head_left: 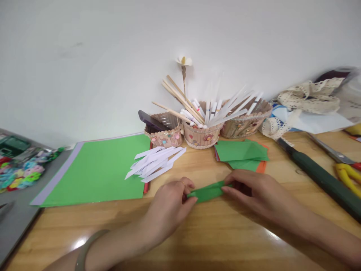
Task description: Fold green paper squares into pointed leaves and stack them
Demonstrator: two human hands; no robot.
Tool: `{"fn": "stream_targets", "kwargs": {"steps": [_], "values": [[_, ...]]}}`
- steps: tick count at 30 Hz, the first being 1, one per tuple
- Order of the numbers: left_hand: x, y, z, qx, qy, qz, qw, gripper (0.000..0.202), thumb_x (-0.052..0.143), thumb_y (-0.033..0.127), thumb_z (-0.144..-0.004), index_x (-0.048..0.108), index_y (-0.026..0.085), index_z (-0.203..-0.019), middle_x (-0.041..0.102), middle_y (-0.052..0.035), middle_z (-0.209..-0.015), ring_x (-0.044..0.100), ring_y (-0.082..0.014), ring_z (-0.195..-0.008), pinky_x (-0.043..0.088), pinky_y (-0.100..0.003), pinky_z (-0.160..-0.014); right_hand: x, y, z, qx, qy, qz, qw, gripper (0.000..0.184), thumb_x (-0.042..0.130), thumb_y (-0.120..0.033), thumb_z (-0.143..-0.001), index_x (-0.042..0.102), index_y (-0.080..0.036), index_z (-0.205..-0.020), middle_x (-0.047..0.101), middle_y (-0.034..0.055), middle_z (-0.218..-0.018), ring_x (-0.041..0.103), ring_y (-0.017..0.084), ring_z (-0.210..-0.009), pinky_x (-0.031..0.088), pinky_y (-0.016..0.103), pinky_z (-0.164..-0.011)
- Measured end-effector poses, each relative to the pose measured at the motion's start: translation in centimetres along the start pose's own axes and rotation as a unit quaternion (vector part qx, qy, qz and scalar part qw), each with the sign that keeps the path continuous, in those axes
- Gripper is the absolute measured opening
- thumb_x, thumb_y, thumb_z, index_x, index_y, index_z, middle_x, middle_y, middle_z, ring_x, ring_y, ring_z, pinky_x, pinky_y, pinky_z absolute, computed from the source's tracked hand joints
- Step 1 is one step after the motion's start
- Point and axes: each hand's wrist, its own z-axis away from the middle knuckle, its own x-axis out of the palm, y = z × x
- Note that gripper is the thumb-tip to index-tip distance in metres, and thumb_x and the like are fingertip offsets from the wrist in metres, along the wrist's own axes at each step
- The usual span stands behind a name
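A narrow folded strip of green paper (pixel 208 192) lies on the wooden table (pixel 197 241) between my hands. My left hand (pixel 169 207) pinches its left end, fingers curled together; a ring shows on one finger and a pale bangle sits on that wrist. My right hand (pixel 254 190) presses and grips the strip's right end with closed fingers. Several folded white paper strips (pixel 155 162) lie just beyond my left hand.
A large green sheet (pixel 98 171) lies at left. Folded green papers (pixel 242 152) sit behind my right hand. Three decorated stick baskets (pixel 201 135) hold sticks and paper strips by the wall. Lace trim (pixel 307 96), a dark green handle (pixel 324 178) and yellow-handled scissors (pixel 348 175) lie at right.
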Motion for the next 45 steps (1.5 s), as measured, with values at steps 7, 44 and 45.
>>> {"fn": "stream_targets", "kwargs": {"steps": [7, 44, 45], "values": [[0.0, 0.4, 0.1, -0.056, -0.026, 0.017, 0.998, 0.005, 0.06, 0.016, -0.076, 0.056, 0.018, -0.075, 0.059, 0.0022, -0.061, 0.054, -0.0138, -0.056, 0.036, -0.022, -0.05, 0.7, 0.0, 0.4, -0.013, 0.023, 0.052, 0.998, 0.022, 0.046, -0.031, -0.088, 0.056, -0.02, -0.072, 0.059, 0.0036, -0.071, 0.056, 0.016, -0.062, 0.041, 0.026, -0.053], [0.1, 0.1, -0.2, -0.082, -0.044, -0.026, 0.995, 0.012, 0.047, 0.019, -0.082, 0.044, 0.02, -0.071, 0.053, 0.0015, -0.062, 0.049, -0.0149, -0.056, 0.029, -0.024, -0.052, 1.6, -0.3, 0.0, 0.015, 0.042, 0.247, 0.968, 0.023, 0.051, -0.034, -0.087, 0.052, -0.021, -0.068, 0.06, 0.0025, -0.063, 0.059, 0.019, -0.05, 0.036, 0.028, -0.043], [0.1, 0.1, -0.2, -0.081, -0.045, -0.028, 0.995, 0.012, 0.047, 0.018, -0.082, 0.044, 0.02, -0.071, 0.053, 0.0014, -0.062, 0.049, -0.0149, -0.056, 0.029, -0.024, -0.051, 1.7, -0.3, 0.0, 0.015, 0.042, 0.249, 0.967, 0.024, 0.051, -0.034, -0.087, 0.051, -0.021, -0.067, 0.06, 0.0024, -0.062, 0.059, 0.019, -0.05, 0.035, 0.028, -0.043]]}}
